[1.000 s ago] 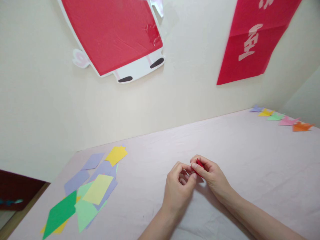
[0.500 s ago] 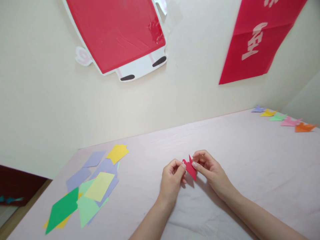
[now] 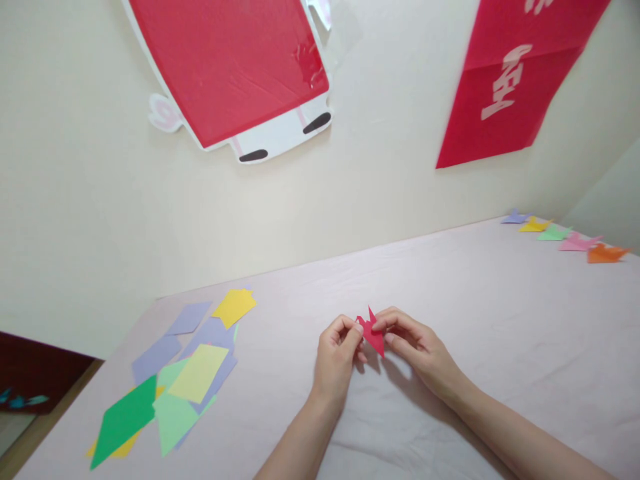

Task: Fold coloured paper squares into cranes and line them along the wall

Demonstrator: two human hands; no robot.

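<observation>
A small red paper crane (image 3: 373, 339) is up off the cloth between my two hands, its pointed tail upward and one wing pointing down. My left hand (image 3: 338, 347) is closed, pinching the crane's left side between thumb and fingers. From the other side, my right hand (image 3: 417, 343) has its fingertips on the crane's right part, by the base of the tail. The right thumb stands a little apart from the paper. Some of the right fingers are hidden behind others.
Loose coloured paper sheets (image 3: 199, 373) overlap on the left of the cloth-covered surface (image 3: 280, 393). Several folded paper cranes, the nearest an orange crane (image 3: 606, 253), stand in a row at the far right. Behind is a wall with red decorations (image 3: 235, 67).
Both hands and the crane have shifted slightly left. My right thumb has come off the crane, and the right fingers have moved onto its front.
</observation>
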